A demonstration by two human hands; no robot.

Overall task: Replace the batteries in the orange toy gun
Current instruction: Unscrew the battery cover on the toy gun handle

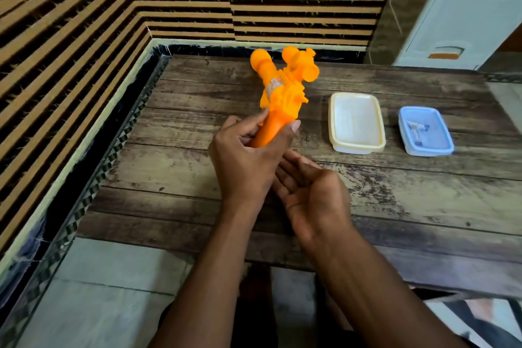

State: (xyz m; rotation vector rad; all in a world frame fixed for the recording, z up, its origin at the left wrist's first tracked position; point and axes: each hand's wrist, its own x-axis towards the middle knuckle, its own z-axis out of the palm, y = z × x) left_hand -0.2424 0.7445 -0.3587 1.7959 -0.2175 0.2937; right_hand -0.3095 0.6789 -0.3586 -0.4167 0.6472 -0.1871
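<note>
Orange moulded plastic, the toy gun (282, 93) is looking light, rigid and slightly slick; the left hand (248, 155) is gripping its handle above the wooden table (423, 192); the right hand (310, 195) is lying open, palm up, just beneath; the handle is seeming the safest hold.

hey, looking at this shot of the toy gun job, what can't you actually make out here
Head view only:
- Orange toy gun: grip hidden inside the left hand; battery cover not visible.
- Right hand: palm up; fingertips hidden behind the left hand.
- Blue container: contents too small and blurred to identify.
- Cream container: translucent lid hides the inside.
</note>
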